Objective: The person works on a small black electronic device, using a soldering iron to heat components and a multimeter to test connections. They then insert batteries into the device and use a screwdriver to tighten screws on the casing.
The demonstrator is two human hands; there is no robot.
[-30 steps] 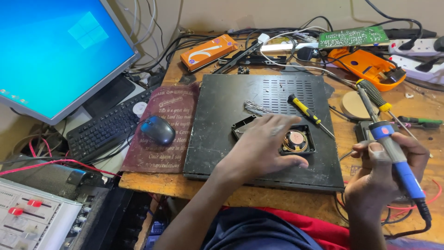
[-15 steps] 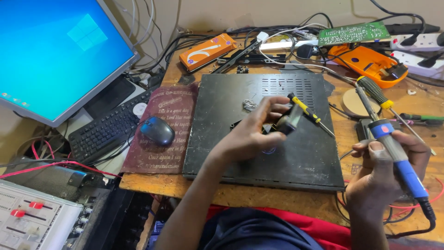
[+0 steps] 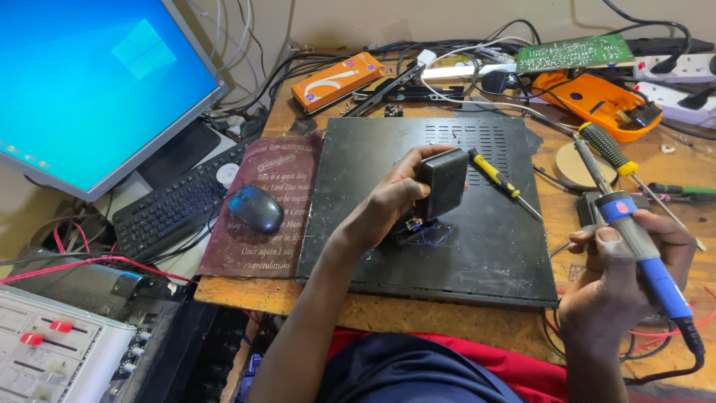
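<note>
Left hand (image 3: 388,205) has lifted the small black box (image 3: 442,181) off the black panel (image 3: 477,246), fingers clamped. Right hand (image 3: 623,280) fingers grip the soldering iron (image 3: 634,239); dangling wires (image 3: 429,235) may snag.

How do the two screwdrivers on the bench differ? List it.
The yellow-and-black screwdriver is slimmer and lies on the black metal case; the green-and-yellow screwdriver has a fatter, ribbed grip and lies on the wooden bench. Both lie flat, untouched, handles pointing away from the person.

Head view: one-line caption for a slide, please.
Left hand lifts a small black box above a black metal case; right hand grips a blue soldering iron.
</note>
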